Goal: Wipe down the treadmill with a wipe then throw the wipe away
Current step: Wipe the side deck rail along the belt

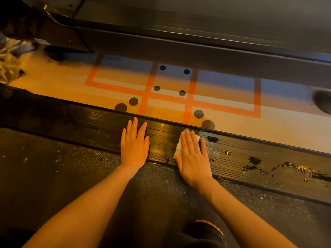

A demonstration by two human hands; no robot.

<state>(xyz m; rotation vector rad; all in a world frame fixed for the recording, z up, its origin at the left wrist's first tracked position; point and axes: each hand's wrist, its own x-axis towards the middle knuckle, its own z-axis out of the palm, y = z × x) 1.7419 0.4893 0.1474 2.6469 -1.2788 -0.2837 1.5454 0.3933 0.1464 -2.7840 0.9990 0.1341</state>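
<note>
right hand (194, 159) flat on wipe (179, 149) (long axis crosses side rail (250, 158)).

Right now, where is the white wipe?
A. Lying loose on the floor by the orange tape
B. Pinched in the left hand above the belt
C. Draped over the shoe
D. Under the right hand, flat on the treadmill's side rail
D: the wipe shows from under the straight fingers of the right hand, which presses it onto the ribbed side rail; the left hand lies bare on the rail.
</note>
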